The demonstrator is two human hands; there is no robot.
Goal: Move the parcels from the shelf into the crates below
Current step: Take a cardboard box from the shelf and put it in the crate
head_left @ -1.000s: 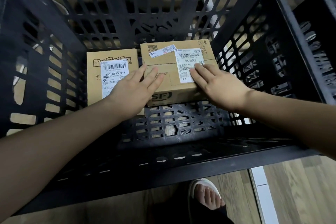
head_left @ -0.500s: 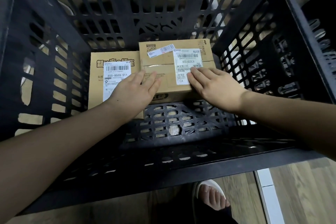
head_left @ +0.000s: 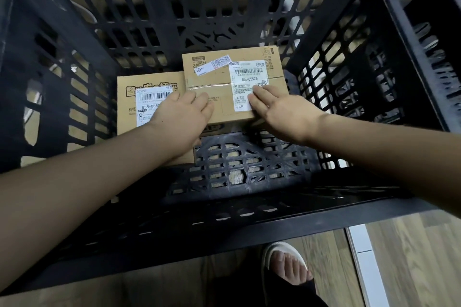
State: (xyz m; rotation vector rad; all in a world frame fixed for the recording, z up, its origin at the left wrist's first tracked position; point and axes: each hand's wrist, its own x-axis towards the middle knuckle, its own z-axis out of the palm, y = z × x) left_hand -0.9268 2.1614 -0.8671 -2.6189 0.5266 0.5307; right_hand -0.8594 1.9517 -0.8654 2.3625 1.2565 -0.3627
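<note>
**Second parcel settled into the crate**

Both hands lie flat-fingered on the taller parcel, the left hand and right hand gripping nothing, apparently pressing it snug against the flatter parcel on the floor of the black crate, likely to save room for more.

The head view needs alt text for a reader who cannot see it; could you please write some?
Both hands, left hand and right hand, rest flat on a labelled cardboard parcel inside a black slatted crate. A second parcel lies beside it, on its left.
</note>
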